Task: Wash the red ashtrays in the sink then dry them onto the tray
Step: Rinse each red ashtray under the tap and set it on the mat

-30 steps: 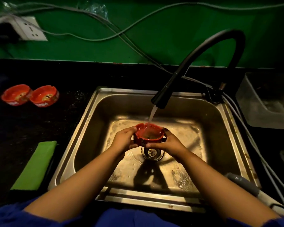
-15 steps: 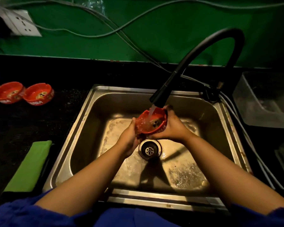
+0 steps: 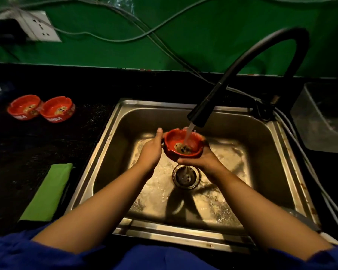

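A red ashtray [image 3: 176, 142] is held over the steel sink [image 3: 113, 152], opening tilted toward me, with tap water running into it from the black faucet [image 3: 200, 114]. My right hand [image 3: 200, 158] cups it from beneath, fingers curled round its far side. My left hand [image 3: 151, 152] presses against its left side, thumb up along the rim. Dark residue lies in its bottom. Two more red ashtrays [image 3: 24, 107] [image 3: 57, 109] sit side by side on the black counter at the far left.
A folded green cloth [image 3: 48, 191] lies on the counter left of the sink. A clear plastic tub [image 3: 324, 115] stands at the right. A wall socket [image 3: 37, 26] and loose cables [image 3: 125, 38] hang on the green wall. The drain [image 3: 185, 175] is below my hands.
The ashtray has been turned from tilted toward the faucet to opening facing me, under the stream. My right hand has shifted from its back to underneath it.
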### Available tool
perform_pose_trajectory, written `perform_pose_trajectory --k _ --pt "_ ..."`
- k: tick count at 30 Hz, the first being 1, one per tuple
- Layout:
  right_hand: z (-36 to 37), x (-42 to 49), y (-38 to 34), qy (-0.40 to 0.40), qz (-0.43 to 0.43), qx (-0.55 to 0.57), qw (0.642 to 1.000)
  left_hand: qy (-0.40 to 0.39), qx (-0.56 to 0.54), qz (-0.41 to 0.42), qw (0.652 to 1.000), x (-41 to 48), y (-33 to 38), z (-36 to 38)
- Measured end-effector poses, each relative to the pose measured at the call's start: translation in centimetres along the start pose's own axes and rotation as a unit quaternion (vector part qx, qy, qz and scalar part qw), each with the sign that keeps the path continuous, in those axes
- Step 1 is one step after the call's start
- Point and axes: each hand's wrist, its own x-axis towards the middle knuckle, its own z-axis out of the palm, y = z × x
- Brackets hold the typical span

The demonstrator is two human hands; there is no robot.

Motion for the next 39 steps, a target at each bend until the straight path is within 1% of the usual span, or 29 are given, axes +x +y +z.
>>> perform_pose_trajectory --k 2,4,7,9,10,12,14,16,19,21,24,26,28,30,32,34,35,37,39 --pt "0.2 0.3 -0.7 0.036 -0.066 -0.078 0.994 -0.027 -0.009 -0.001 1.0 0.3 0.2 0.2" --pt "-0.1 0.8 -1.5 0.057 -0.111 -0.137 0.983 -0.064 -0.046 -0.009 0.997 0.5 0.5 0.7" --pt "-1.1 1.3 -2.8 0.048 -0.135 -0.234 0.962 -0.107 -0.105 -0.046 0.988 0.6 0.7 1.6" --pt "-2.0 1.4 -3.9 0.015 -0.124 -0.266 0.956 -0.135 -0.115 -0.079 0.981 0.3 0.6 2.2" --pt "-2.4 1.3 -4.5 -0.004 -0.098 -0.258 0.961 -0.149 -0.114 -0.089 0.978 0.0 0.5 2.4" --pt "-3.3 0.9 -5.8 -0.048 -0.016 -0.227 0.973 -0.16 -0.101 -0.099 0.977 -0.5 0.1 2.6" --pt "-3.9 0.5 -5.9 -0.09 0.061 -0.192 0.975 -0.138 -0.087 -0.095 0.982 -1.1 -0.5 2.5" --pt "-4.1 0.1 -5.3 -0.114 0.108 -0.128 0.979 -0.107 -0.072 -0.07 0.989 -1.6 -1.0 2.2" --pt "-2.8 -0.4 -3.7 -0.115 0.105 0.034 0.987 -0.055 -0.055 -0.03 0.997 -2.2 -0.9 1.5" --pt "-1.7 -0.4 -2.6 -0.101 0.076 0.089 0.988 -0.024 -0.038 0.002 0.999 -2.1 -0.4 0.9" --pt "0.0 0.3 -1.1 -0.054 0.017 0.062 0.996 -0.006 -0.028 0.039 0.999 -1.7 0.5 0.2" --pt "0.9 0.7 -1.1 0.001 -0.02 0.001 1.0 -0.015 -0.042 0.042 0.998 -1.1 0.9 -0.1" --pt "1.1 1.2 -1.4 0.051 -0.062 -0.069 0.994 -0.04 -0.075 0.04 0.996 -0.4 1.2 -0.1" --pt "0.7 1.7 -1.9 0.065 -0.101 -0.128 0.984 -0.063 -0.1 0.02 0.993 0.1 1.3 0.3" --pt "0.1 2.1 -2.4 0.055 -0.12 -0.182 0.974 -0.082 -0.118 -0.01 0.99 0.5 1.3 0.9" --pt "-0.8 2.1 -3.3 0.036 -0.112 -0.227 0.967 -0.108 -0.128 -0.045 0.985 0.5 1.2 1.5" --pt "-1.2 2.2 -3.8 0.014 -0.093 -0.228 0.969 -0.122 -0.127 -0.059 0.983 0.2 1.1 1.8" --pt "-2.3 2.2 -4.9 -0.045 -0.031 -0.204 0.977 -0.149 -0.117 -0.08 0.979 -0.3 0.8 2.3" --pt "-3.4 1.7 -5.8 -0.087 0.042 -0.205 0.974 -0.154 -0.096 -0.089 0.979 -0.9 0.3 2.5"
